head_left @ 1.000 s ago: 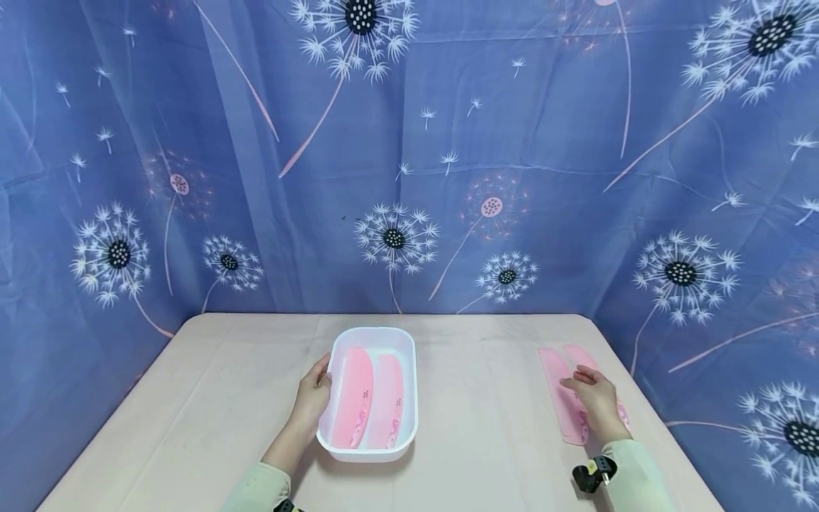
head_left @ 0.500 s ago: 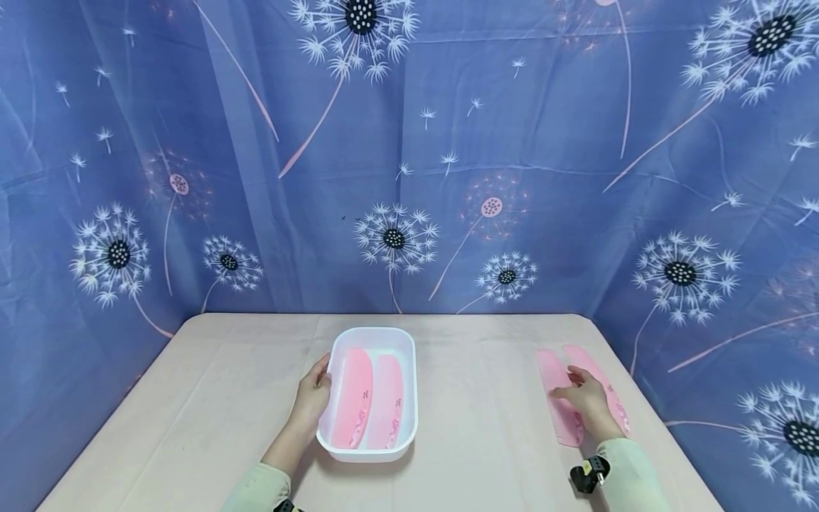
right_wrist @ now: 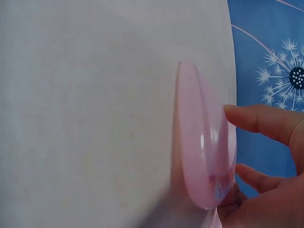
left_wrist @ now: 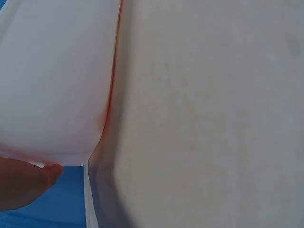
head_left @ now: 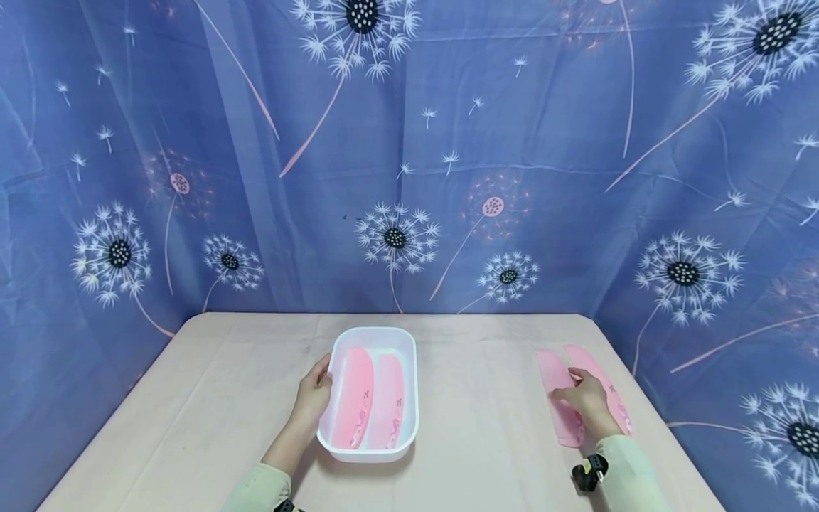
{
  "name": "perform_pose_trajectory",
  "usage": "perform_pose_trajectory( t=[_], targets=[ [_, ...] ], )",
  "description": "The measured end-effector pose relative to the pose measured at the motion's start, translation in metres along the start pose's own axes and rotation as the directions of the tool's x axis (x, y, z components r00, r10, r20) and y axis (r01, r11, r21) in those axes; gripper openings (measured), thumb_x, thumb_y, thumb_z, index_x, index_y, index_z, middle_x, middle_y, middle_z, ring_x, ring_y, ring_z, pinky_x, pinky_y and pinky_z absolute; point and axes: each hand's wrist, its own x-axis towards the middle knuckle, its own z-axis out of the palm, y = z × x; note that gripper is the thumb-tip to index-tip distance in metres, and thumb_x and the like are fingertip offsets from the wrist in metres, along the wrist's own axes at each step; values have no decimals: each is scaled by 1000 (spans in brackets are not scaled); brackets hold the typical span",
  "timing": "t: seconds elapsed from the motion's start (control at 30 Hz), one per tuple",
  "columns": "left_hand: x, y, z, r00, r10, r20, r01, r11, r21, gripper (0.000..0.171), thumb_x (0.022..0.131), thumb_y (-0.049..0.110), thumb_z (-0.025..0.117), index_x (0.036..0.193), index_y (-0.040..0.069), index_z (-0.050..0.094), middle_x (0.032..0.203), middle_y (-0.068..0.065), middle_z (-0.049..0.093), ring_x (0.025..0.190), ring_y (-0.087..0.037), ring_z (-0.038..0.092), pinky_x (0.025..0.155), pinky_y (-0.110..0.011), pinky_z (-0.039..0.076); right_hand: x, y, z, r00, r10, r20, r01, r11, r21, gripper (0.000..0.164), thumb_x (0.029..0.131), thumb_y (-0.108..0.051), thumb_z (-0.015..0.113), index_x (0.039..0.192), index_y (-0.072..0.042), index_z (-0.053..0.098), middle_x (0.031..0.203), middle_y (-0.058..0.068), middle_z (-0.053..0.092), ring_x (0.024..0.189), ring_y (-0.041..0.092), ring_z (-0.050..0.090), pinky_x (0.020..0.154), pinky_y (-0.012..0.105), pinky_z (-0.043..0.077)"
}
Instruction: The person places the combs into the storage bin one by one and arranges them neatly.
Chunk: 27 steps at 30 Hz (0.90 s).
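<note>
My left hand (head_left: 313, 387) holds the left rim of a white plastic box (head_left: 367, 455), its thumb by the inside of the wall. Two pink combs lie lengthwise in the box: a darker comb (head_left: 354, 398) and a paler comb (head_left: 387, 402). The box fills the upper left of the left wrist view. At right, my right hand (head_left: 589, 402) spans a pink comb (head_left: 566, 419) on the table, thumb at its left edge and fingers at the other. That comb (right_wrist: 194, 142) also shows close up in the right wrist view. Another pink comb (head_left: 617, 412) lies to its right.
A pale cloth covers the table (head_left: 476, 398), with rounded far corners. Blue curtains (head_left: 409, 178) printed with dandelions hang behind it and along both sides. A black device (head_left: 589, 473) is strapped at the right wrist.
My right hand has moved slightly left from between the two table combs onto the left one, which has shifted a little. For the last half second it has stayed put. The left hand and box are unmoved.
</note>
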Motion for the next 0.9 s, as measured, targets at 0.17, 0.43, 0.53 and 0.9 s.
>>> perform_pose_trajectory(
  t=[0.17,0.43,0.53,0.9],
  targets=[
    [0,0,0,1000,-4,-4,4,1000,5,48,100,2,33,148,-2,29,149,-29,31,138,-44,27,115,-52,23,-2,2,1,1000,18,14,-18,1000,-2,77,77,-12,73,138,13,33,138,38,36,114,45,47,93,49,48],
    [0,0,0,1000,-1,3,1,1000,-4,48,100,2,33,148,-2,29,149,-29,31,138,-44,28,115,-52,25,-3,3,-1,1000,-3,12,3,1000,3,78,78,-12,73,139,12,31,137,40,37,121,51,43,97,54,45],
    [0,0,0,1000,5,2,-5,1000,-11,48,100,2,34,148,-2,29,148,-29,32,138,-44,28,115,-52,25,-2,4,-3,1000,-7,3,7,1000,18,74,80,-12,71,138,13,33,136,41,37,122,51,44,93,46,49],
    [0,-1,0,1000,1,0,-1,1000,-4,48,101,3,33,149,0,29,149,-28,32,138,-44,28,115,-52,24,1,13,-6,999,23,-43,-14,981,194,47,85,-6,53,127,14,50,72,1,61,51,8,47,45,23,44]
  ],
)
